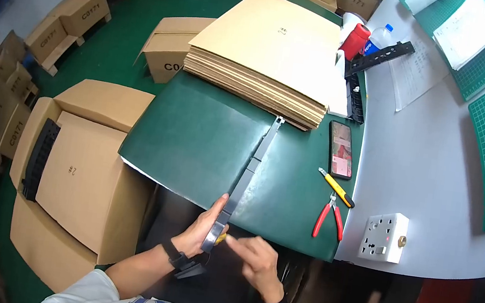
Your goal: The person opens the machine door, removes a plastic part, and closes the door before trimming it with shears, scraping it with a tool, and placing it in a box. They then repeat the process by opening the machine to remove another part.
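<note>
A long, narrow dark-grey strip (244, 182) runs away from you, its near end past the close edge of the green worktop (196, 133), its pale-tipped far end at the cardboard stack; your left hand (198, 231) is closed around it near the close end, thumb along its left side; your right hand (255, 260) is half curled, its index finger stretched toward a small yellow piece (220, 238) at that end; whether it touches or pinches anything cannot be told.

Right of the strip lie red-handled cutting pliers (322, 219), a yellow-and-black utility knife (338, 189) just above them, and a smartphone (341, 149) with its screen lit; beyond is a tall stack of flat cardboard sheets (269, 38); behind its right side stand a red bottle (355, 40) and a clear, blue-capped bottle (380, 39).

On your left, below the worktop, an open carton (126, 197) holds a black ridged part (40, 158); on the far right, a white socket box (384, 236) juts from the pale panel (423, 175).
</note>
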